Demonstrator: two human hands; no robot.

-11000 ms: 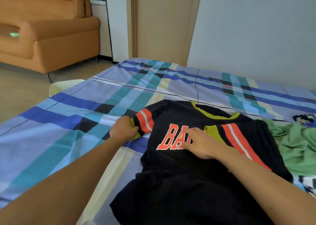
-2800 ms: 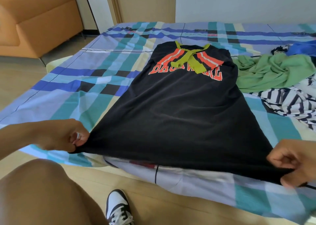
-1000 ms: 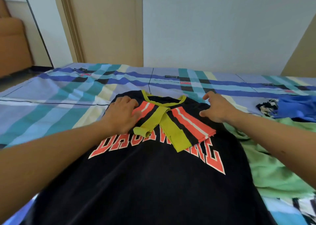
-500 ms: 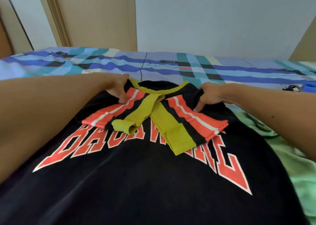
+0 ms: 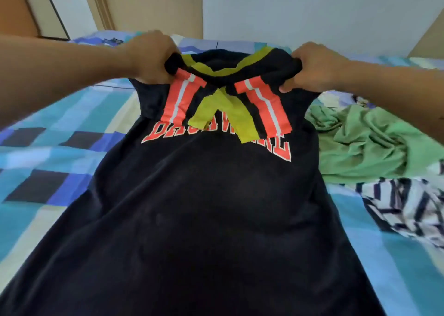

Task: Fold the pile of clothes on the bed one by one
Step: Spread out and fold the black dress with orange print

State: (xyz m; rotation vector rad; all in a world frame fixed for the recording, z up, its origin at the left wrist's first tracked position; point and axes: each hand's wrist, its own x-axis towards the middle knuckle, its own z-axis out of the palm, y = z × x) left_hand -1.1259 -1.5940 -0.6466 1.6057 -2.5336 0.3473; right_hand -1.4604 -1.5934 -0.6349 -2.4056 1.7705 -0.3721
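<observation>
as the black shirt (image 5: 204,219) drapes a plaid bed (image 5: 48,159), left grip (image 5: 151,56) and right grip (image 5: 314,67) clench it.

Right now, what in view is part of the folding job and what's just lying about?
Job: black T-shirt, gripped at its shoulders by left hand and right hand; green garment and striped garment, crumpled, not folded; plaid bedsheet underneath.
Not job: door, wall.

The T-shirt (image 5: 204,219) lies on the bed (image 5: 48,171), shoulders between left hand (image 5: 149,56) and right hand (image 5: 317,68); nearer than the right hand, a crumpled garment (image 5: 365,147), then a second garment (image 5: 408,210).
</observation>
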